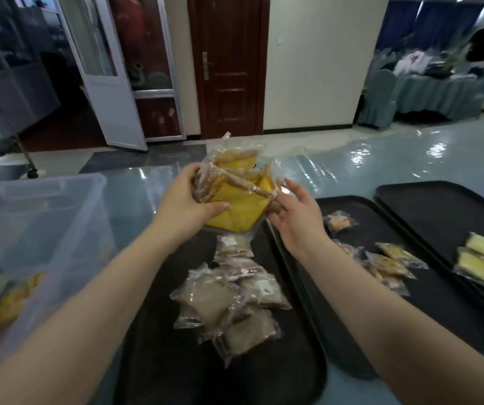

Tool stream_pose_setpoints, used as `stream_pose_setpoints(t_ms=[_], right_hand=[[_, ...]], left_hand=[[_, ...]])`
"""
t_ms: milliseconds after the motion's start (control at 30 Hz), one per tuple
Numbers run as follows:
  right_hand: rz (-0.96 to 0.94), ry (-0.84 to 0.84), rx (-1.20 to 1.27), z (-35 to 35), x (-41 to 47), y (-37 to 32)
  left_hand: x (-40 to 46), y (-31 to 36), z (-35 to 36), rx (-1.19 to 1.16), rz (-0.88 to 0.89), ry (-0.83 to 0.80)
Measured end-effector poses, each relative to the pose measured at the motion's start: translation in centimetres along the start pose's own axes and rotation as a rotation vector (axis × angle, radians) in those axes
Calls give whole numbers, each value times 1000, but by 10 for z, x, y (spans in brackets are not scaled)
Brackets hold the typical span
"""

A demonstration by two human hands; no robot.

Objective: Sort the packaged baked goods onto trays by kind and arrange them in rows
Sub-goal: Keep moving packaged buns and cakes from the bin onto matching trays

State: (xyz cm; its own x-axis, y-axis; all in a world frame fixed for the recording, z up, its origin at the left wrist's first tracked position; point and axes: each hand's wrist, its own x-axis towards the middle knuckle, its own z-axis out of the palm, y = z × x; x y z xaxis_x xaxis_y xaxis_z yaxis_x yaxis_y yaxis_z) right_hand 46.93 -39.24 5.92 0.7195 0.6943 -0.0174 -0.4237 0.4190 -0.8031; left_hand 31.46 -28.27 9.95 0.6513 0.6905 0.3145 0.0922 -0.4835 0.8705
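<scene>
My left hand and my right hand both grip a bunch of clear packets of yellow and brown baked goods, held above the far end of the nearest black tray. On that tray lies a loose heap of brownish packets. The middle black tray carries several orange-brown packets, one apart at its far end. Two yellow cake packets lie on the right black tray.
A clear plastic bin stands at the left with more packets inside. The table has a glossy pale blue cover. Beyond it are a dark wooden door, a white door, and chairs around a draped table at the far right.
</scene>
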Motion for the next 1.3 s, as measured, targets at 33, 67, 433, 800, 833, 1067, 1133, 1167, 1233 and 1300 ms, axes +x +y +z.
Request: stream_pose_setpoints(t_ms=[33, 67, 433, 800, 833, 1067, 1133, 1167, 1233, 1300], right_hand=[[5, 16, -20, -21, 4, -9], [16, 32, -40, -40, 8, -17], [91, 204, -169, -164, 17, -50], [8, 405, -220, -316, 0, -107], [-3, 401, -221, -332, 8, -115], [-28, 388, -327, -466, 89, -185], [-27, 449, -399, -504, 109, -203], [-21, 471, -420, -520, 119, -211], [-2, 498, -437, -550, 139, -224], [-3, 508, -438, -572, 159, -236]], left_hand=[[2, 0, 24, -17, -13, -12], [4, 0, 45, -32, -32, -21], [12, -8, 175, -162, -207, -219], [15, -10, 336, -252, -158, -487], [22, -6, 356, -237, -144, -491], [80, 21, 522, -103, -135, -445], [95, 30, 571, -85, -145, -468], [103, 35, 593, -73, -147, -480], [119, 45, 632, -29, -133, -484], [138, 54, 663, 20, -77, -460]])
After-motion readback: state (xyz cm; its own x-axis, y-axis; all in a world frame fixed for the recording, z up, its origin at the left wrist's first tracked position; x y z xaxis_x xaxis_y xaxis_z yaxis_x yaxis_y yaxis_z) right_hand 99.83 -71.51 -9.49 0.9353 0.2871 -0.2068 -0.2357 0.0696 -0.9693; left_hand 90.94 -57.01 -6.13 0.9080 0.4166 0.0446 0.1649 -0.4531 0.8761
